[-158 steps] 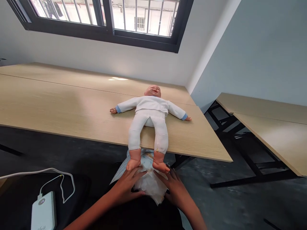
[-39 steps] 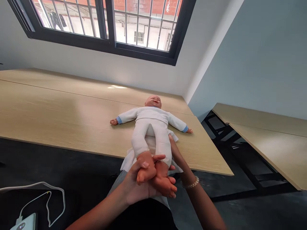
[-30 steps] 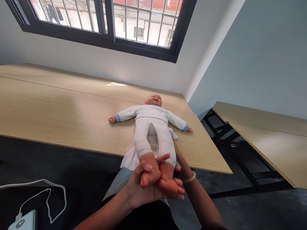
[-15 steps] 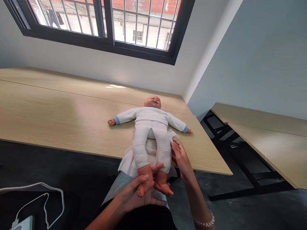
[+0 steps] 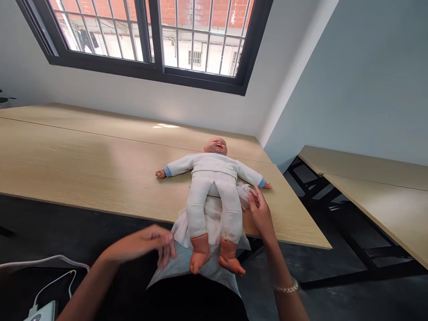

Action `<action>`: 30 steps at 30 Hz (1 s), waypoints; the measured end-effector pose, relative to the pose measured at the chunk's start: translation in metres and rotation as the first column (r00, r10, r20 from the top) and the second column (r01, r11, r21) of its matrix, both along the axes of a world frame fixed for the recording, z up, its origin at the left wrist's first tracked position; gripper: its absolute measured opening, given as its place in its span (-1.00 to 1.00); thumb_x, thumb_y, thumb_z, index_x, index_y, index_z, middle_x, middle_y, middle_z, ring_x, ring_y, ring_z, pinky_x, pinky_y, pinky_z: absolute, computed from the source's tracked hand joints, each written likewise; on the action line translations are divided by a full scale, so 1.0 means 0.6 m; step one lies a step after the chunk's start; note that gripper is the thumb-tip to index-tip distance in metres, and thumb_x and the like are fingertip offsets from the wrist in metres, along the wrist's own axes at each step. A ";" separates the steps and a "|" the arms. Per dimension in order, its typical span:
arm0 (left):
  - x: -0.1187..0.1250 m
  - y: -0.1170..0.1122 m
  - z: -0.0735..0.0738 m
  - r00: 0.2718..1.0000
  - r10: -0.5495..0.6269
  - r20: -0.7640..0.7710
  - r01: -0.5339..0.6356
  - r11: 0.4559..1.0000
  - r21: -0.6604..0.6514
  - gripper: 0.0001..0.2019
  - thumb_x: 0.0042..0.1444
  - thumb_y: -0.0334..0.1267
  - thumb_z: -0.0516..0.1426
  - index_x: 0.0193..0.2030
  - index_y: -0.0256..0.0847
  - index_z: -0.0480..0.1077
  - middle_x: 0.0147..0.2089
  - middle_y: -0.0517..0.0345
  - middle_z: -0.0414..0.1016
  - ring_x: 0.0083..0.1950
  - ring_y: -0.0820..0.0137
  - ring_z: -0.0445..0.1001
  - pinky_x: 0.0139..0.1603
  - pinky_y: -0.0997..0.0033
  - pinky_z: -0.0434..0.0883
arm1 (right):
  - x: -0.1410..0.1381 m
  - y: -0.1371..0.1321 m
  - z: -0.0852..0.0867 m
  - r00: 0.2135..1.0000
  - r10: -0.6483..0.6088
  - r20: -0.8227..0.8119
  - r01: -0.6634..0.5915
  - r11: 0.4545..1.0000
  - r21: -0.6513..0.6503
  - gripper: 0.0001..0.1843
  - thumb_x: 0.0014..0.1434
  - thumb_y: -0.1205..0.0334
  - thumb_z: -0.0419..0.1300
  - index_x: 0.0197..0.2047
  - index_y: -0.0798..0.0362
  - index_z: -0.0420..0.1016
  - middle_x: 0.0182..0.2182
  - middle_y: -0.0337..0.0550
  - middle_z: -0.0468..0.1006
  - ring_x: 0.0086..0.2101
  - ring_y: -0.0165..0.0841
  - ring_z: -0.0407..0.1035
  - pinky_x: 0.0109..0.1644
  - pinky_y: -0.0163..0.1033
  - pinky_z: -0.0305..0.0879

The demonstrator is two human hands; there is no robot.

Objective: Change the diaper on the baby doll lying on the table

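A baby doll [image 5: 216, 162] in a white top with blue cuffs and white trousers lies on its back on the table, arms spread. Its bare feet hang past the front edge. Beneath its hips and legs is a thin white cloth [image 5: 213, 211], draped over the edge. My right hand [image 5: 261, 214], beside the doll's hip, has its fingers closed at the cloth's crumpled right end. My left hand [image 5: 147, 243] hovers in front of the table edge, left of the doll's feet; its fingers droop loosely and hold nothing.
The wooden table [image 5: 83, 165] stands against the wall under a barred window [image 5: 200, 40]. A second table [image 5: 377, 178] with black legs is at the right, across a gap. At bottom left, a white cable [image 5: 43, 258] lies near a small white device [image 5: 43, 312].
My left hand has let go of the doll's feet and moved left. The doll's legs now rest apart. My right hand has shifted slightly right and up, with the cloth's end drawn outward.
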State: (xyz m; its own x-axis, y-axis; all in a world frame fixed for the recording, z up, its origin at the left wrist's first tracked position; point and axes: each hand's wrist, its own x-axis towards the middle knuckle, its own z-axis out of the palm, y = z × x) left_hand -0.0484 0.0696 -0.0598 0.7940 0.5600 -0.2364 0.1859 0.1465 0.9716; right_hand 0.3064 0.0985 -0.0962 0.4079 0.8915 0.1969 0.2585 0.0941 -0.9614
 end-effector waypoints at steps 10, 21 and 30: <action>0.091 0.221 -0.016 0.863 0.484 -0.145 -0.253 0.662 0.706 -0.67 -0.05 -0.19 0.24 -0.12 -0.24 0.54 0.26 -0.15 0.35 0.39 -0.25 -0.06 0.35 -0.30 -0.19 | -0.099 -0.069 0.019 0.992 0.097 -0.085 -0.092 0.994 0.062 -0.04 0.21 -0.20 0.19 0.46 0.09 -0.10 0.37 0.14 0.09 0.21 -0.12 0.27 0.31 -0.04 0.21; 0.156 0.213 -0.004 0.847 0.385 0.367 -0.422 0.906 0.023 -0.47 -0.19 -0.28 0.36 -0.01 -0.19 0.38 -0.12 0.06 0.55 -0.09 0.16 0.55 -0.14 0.33 0.50 | -0.100 -0.073 0.000 0.959 0.122 0.255 -0.153 0.982 0.107 -0.03 0.17 -0.07 0.26 0.48 -0.04 -0.11 0.41 -0.03 0.02 0.38 -0.10 -0.09 0.46 0.13 -0.11; 0.133 0.237 0.004 0.597 0.639 0.485 -0.753 0.655 0.065 -0.70 -0.21 -0.30 0.27 -0.33 -0.20 0.25 -0.36 0.27 0.36 -0.40 0.53 0.36 -0.36 0.55 0.34 | -0.093 -0.075 0.002 0.968 0.166 0.186 -0.183 0.980 0.083 -0.07 0.14 -0.02 0.27 0.46 0.00 -0.03 0.41 -0.03 0.03 0.38 -0.13 -0.08 0.46 0.10 -0.10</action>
State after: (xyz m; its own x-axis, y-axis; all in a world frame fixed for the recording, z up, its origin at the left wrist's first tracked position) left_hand 0.0315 0.2120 -0.0573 0.1178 0.9693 0.2156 -0.2680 -0.1780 0.9468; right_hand 0.2504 0.0535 -0.0952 0.1983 0.9183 0.3425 0.3952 0.2449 -0.8853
